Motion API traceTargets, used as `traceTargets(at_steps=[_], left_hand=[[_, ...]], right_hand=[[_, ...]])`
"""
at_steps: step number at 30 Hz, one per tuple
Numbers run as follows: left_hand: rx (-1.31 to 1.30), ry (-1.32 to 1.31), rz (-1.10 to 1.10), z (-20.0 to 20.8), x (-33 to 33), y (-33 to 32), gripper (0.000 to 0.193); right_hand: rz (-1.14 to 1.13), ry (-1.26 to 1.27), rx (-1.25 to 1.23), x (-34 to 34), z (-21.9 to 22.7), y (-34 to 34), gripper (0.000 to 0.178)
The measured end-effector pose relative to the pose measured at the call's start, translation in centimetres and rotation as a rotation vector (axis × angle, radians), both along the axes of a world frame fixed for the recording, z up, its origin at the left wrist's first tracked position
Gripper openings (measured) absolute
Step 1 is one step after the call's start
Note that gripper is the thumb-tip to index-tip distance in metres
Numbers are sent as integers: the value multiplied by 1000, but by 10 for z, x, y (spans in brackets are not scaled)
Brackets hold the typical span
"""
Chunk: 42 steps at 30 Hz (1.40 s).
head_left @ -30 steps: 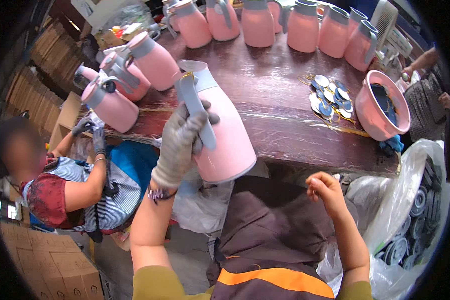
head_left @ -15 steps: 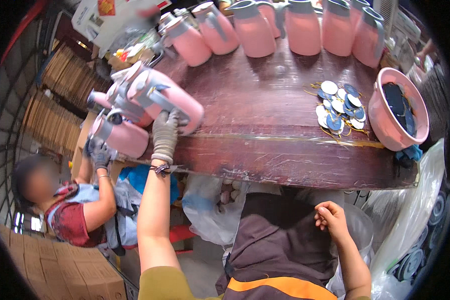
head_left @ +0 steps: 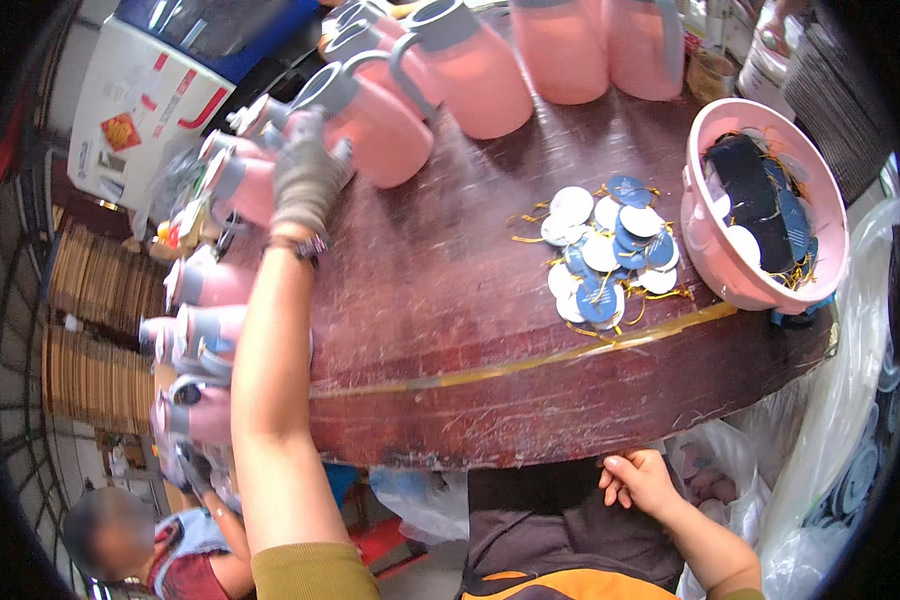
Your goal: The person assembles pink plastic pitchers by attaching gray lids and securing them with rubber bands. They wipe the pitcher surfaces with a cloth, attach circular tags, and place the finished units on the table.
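Note:
Pink jugs with grey rims and handles stand along the table's far and left sides. My left hand (head_left: 308, 180), in a grey work glove, reaches to the far left with its fingers closed around the upper part of a pink jug (head_left: 347, 179), which it mostly covers. Just right of the glove stands another pink jug (head_left: 385, 130). My right hand (head_left: 638, 481) is bare and rests by the table's near edge, its fingers curled with nothing visible in them. Round white and blue tags (head_left: 600, 250) with gold strings lie heaped on the table.
A pink basin (head_left: 705, 245) holding more tags and dark pieces stands at the table's right. Several jugs (head_left: 220, 285) crowd the left edge, where a co-worker (head_left: 190, 550) sits. Clear plastic sheeting (head_left: 845, 320) hangs at the right; cardboard stacks (head_left: 100, 325) are at the far left.
My left hand has left the jug at the left edge and moved to one farther back. The view has shifted, and my right hand has come closer to the table edge.

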<state>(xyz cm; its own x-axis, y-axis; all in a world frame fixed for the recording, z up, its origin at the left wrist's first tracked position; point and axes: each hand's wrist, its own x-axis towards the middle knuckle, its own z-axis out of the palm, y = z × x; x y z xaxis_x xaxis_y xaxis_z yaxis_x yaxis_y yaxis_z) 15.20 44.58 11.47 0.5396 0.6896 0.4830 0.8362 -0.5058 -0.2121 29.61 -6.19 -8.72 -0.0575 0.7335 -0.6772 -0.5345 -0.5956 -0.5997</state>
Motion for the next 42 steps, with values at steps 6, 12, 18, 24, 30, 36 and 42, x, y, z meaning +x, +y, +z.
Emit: traceTargets(at_steps=[6,12,18,24,30,36,42], left_hand=[[-66,292,381,37,47,38,77],[-101,14,-29,25,-69,21,58],[-79,157,-246,23,-79,-58,34],[-473,-462,-204,33,-169,-188,40],[-855,-1054,-274,18,-173,-271,47],[-1274,-1310,-278,-10,-138,-341,52],[-1110,-1372,-386,-42,-149,-367,49]], right_hand=[[-60,-98,13,-12,0,-1,24],[-55,-469,235,-34,9,3,22],[-50,-762,419,-37,7,-7,22],[-601,-1329,361,92,63,-112,17],[-1007,-1715,-359,307,14,-288,27],[-795,-1658,-1073,326,-59,-295,70],[-941,-1689,-998,331,-46,-329,53]])
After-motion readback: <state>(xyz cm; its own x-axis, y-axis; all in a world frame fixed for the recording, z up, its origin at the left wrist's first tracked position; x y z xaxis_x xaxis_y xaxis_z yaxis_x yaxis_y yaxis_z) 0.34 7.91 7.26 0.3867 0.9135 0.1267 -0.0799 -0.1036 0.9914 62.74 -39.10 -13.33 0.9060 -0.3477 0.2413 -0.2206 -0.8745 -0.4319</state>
